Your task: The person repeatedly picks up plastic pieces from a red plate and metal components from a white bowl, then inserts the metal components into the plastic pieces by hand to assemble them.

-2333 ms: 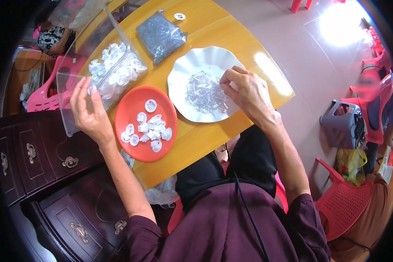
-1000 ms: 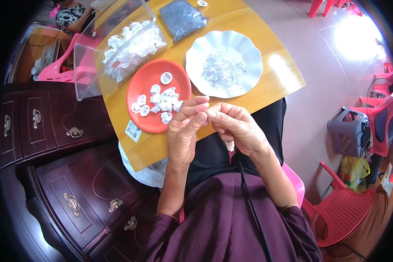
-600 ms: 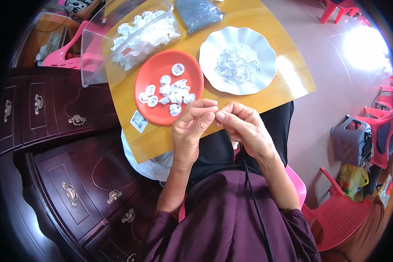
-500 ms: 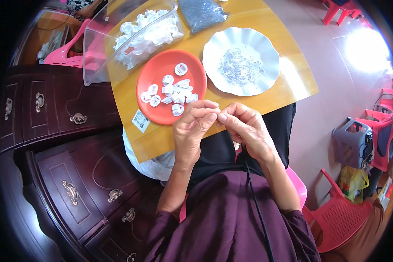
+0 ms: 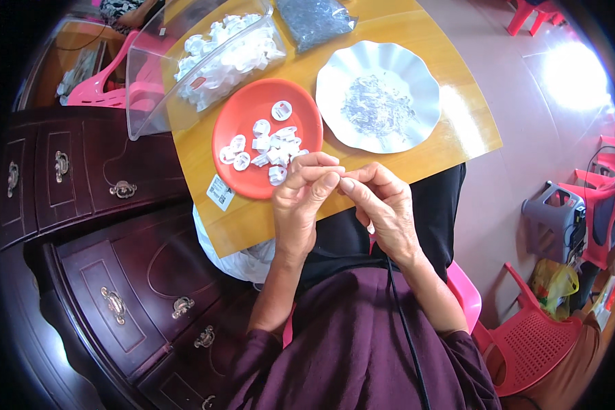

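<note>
My left hand [image 5: 302,198] and my right hand [image 5: 384,208] meet fingertip to fingertip over my lap, just off the table's near edge. Both are closed in a pinch. Whatever lies between the fingertips is too small or too hidden to make out. Just beyond my left hand, an orange-red plate [image 5: 236,174] carries several small white round plastic pieces [image 5: 277,145]. To its right stands a white scalloped plate [image 5: 417,85] with a spread of tiny silvery thin pieces [image 5: 376,106] in its middle.
A clear plastic bin [image 5: 143,102] of white plastic parts [image 5: 236,58] stands at the table's far left. Beside it lies a bag of dark small pieces [image 5: 314,20]. Dark wooden drawers [image 5: 116,266] line the left. Pink chairs [image 5: 533,342] and a grey stool [image 5: 553,219] stand right.
Both hands keep their pinch with the fingertips together and have barely shifted. The plates and the bin show only a slight shift of the whole view.
</note>
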Action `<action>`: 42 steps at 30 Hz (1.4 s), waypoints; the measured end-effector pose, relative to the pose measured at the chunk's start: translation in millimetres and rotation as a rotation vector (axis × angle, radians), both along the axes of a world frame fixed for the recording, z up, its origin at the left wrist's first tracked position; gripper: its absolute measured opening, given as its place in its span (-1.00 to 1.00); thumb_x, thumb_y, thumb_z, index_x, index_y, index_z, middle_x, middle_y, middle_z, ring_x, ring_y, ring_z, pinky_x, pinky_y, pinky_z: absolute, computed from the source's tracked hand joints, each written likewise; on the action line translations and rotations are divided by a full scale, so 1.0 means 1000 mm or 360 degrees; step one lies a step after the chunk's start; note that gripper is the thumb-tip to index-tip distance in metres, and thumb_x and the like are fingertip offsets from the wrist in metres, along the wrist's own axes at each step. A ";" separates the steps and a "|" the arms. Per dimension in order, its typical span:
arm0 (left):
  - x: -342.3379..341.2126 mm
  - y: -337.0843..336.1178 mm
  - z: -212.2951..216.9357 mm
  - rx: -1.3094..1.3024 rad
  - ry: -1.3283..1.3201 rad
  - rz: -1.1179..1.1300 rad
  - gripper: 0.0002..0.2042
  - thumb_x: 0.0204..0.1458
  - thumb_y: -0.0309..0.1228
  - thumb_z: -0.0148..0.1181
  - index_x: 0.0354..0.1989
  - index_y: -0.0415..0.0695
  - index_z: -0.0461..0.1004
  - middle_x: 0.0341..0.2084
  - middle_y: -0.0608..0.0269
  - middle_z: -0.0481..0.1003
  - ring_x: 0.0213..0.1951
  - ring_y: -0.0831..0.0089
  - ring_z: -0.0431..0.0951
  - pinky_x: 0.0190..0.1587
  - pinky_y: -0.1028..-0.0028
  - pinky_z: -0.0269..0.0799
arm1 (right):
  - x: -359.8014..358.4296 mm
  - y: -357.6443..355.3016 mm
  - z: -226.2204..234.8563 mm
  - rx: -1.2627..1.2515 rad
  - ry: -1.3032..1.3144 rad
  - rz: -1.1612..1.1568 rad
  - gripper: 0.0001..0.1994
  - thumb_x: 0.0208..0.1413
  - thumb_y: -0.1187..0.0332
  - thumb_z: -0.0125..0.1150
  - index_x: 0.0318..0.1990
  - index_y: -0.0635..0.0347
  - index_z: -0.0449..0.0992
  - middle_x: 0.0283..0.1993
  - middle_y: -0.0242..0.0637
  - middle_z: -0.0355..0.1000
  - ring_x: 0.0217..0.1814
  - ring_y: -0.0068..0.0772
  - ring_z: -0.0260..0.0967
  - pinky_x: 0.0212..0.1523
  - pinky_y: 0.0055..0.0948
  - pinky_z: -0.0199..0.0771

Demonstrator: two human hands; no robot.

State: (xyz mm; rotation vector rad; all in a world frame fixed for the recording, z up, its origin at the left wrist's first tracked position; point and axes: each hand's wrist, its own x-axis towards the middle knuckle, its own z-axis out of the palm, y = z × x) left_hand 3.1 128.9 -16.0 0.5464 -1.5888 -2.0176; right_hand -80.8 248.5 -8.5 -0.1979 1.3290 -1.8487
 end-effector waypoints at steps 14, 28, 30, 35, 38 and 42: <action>-0.046 -0.102 0.006 -0.1917 -0.0942 0.0126 -0.66 -0.02 -0.41 0.35 -0.06 -0.27 0.53 -0.06 0.04 0.49 -0.01 0.10 0.46 0.09 0.21 0.35 | -0.017 0.010 -0.002 -0.0040 -0.0060 -0.0184 -0.84 0.22 0.31 0.26 -0.25 0.23 0.53 -0.44 -0.53 0.41 -0.58 -0.84 0.13 -0.59 -0.75 0.10; -0.030 -0.074 0.019 -0.0181 -0.0278 -0.0186 -0.67 0.11 -0.56 0.24 0.07 -0.28 0.47 -0.17 0.19 0.53 -0.17 0.50 0.56 -0.03 0.51 0.50 | -0.018 0.018 0.002 0.0103 0.0269 -0.0127 -0.82 0.21 0.32 0.27 -0.22 0.28 0.53 -0.34 -0.48 0.48 -0.39 -0.76 0.30 -0.42 -0.68 0.33; -0.014 -0.057 0.023 0.0111 -0.0078 -0.0281 -0.61 0.15 -0.53 0.20 0.16 -0.26 0.38 -0.02 0.06 0.51 -0.04 0.38 0.56 0.06 0.45 0.48 | -0.014 0.014 0.006 -0.0072 0.0385 -0.0223 -0.85 0.20 0.38 0.26 -0.23 0.29 0.52 -0.23 -0.39 0.53 -0.35 -0.73 0.37 -0.37 -0.67 0.40; 0.008 -0.033 0.004 0.0489 0.0100 -0.0394 -0.61 0.22 -0.45 0.13 0.21 -0.25 0.33 0.10 -0.09 0.42 0.07 0.22 0.52 0.10 0.41 0.48 | -0.007 0.013 0.008 -0.0090 0.0623 -0.0202 -0.91 0.16 0.47 0.26 -0.27 0.30 0.50 -0.16 -0.27 0.55 -0.30 -0.63 0.47 -0.38 -0.63 0.47; 0.012 -0.026 0.000 0.0576 0.0134 -0.0382 -0.59 0.22 -0.45 0.12 0.23 -0.25 0.30 0.11 -0.09 0.41 0.09 0.20 0.51 0.11 0.39 0.48 | -0.005 0.014 0.011 -0.0056 0.0737 -0.0204 -0.91 0.15 0.49 0.27 -0.27 0.31 0.50 -0.15 -0.24 0.55 -0.28 -0.59 0.50 -0.39 -0.61 0.50; 0.011 -0.018 -0.005 0.0529 0.0178 -0.0393 -0.59 0.19 -0.50 0.13 0.23 -0.22 0.30 0.14 -0.07 0.38 0.12 0.18 0.48 0.13 0.35 0.48 | -0.003 0.016 0.006 -0.0057 0.0686 -0.0231 -0.89 0.14 0.48 0.28 -0.27 0.33 0.50 -0.20 -0.24 0.56 -0.28 -0.57 0.52 -0.39 -0.61 0.51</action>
